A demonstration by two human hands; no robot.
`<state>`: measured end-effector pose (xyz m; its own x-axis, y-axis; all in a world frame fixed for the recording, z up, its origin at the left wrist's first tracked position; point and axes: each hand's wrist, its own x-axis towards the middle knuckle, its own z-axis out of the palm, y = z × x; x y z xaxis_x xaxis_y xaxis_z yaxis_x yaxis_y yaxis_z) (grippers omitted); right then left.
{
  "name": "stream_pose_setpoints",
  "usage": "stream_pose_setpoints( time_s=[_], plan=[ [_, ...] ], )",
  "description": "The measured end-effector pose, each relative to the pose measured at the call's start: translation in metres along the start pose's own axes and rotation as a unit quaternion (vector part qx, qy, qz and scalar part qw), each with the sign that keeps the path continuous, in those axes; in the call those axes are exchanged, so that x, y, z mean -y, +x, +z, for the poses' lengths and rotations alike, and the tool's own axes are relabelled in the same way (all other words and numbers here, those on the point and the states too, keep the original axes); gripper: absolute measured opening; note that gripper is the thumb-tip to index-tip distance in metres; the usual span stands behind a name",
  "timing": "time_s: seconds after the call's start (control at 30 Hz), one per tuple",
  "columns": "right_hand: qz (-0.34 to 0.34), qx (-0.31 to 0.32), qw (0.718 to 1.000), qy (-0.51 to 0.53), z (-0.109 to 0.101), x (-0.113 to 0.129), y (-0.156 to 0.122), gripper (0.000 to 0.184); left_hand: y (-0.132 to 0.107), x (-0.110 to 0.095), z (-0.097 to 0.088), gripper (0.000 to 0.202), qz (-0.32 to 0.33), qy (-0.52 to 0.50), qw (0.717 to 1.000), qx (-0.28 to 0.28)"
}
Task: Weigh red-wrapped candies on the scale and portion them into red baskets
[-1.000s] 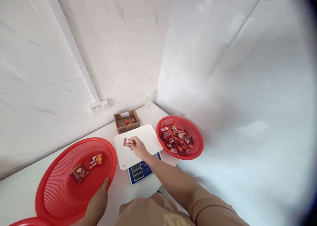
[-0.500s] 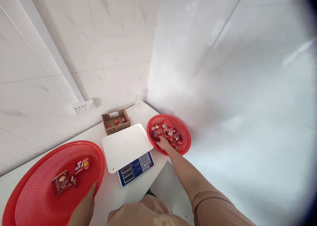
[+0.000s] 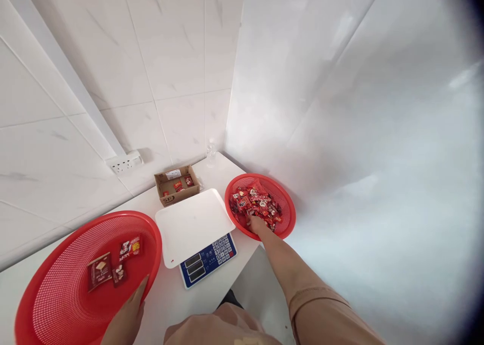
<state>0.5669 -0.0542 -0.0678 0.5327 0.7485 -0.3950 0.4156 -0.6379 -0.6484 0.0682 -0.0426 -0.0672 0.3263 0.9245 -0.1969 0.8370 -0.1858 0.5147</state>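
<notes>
My left hand (image 3: 127,312) is closed on the near right rim of a large red mesh basket (image 3: 49,294). Three wrapped snacks lie in it: a dark red packet (image 3: 100,271), a red and white packet (image 3: 130,248) and a smaller dark packet (image 3: 119,274). On the right, a second red basket (image 3: 288,209) holds a heap of red snack packets (image 3: 260,199). My right hand (image 3: 257,225) reaches over its near rim into the heap. Its fingers are drawn together among the packets; whatever they pinch is too small to make out.
Between the baskets stands a digital scale (image 3: 207,259) with a white tray (image 3: 194,221). Behind it is a cardboard box (image 3: 177,196) with a few red packets. A clear bottle (image 3: 210,154) is at the corner. A power strip (image 3: 124,163) hangs on the tiled wall.
My right hand has shifted slightly right and toward me within the heap, its fingers drawing together. The small dark packet in the left basket has turned, and the packets there have slid a little.
</notes>
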Motion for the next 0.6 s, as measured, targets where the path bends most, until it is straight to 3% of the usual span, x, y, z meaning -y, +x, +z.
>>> stream_pose_setpoints(
  time_s=[0.17, 0.3, 0.43, 0.53, 0.6],
  plan=[
    [0.017, -0.039, 0.983, 0.177, -0.024, -0.010, -0.011, 0.018, -0.002, -0.016, -0.010, 0.066, -0.012, 0.000, 0.999, 0.040],
    [0.031, -0.095, 0.942, 0.321, -0.047, -0.007, -0.020, 0.030, -0.002, -0.041, -0.025, 0.067, -0.013, -0.045, 0.998, -0.038],
    [0.031, -0.123, 0.885, 0.448, -0.061, 0.019, -0.037, 0.034, -0.002, -0.083, -0.043, 0.055, -0.004, -0.117, 0.986, -0.119],
    [0.014, -0.043, 0.829, 0.557, -0.050, 0.059, -0.063, 0.039, -0.001, -0.129, -0.051, 0.051, -0.016, -0.246, 0.965, -0.088],
    [-0.008, 0.059, 0.818, 0.572, -0.030, 0.090, -0.087, 0.040, 0.001, -0.161, -0.053, 0.055, -0.025, -0.390, 0.920, -0.021]
  ],
)
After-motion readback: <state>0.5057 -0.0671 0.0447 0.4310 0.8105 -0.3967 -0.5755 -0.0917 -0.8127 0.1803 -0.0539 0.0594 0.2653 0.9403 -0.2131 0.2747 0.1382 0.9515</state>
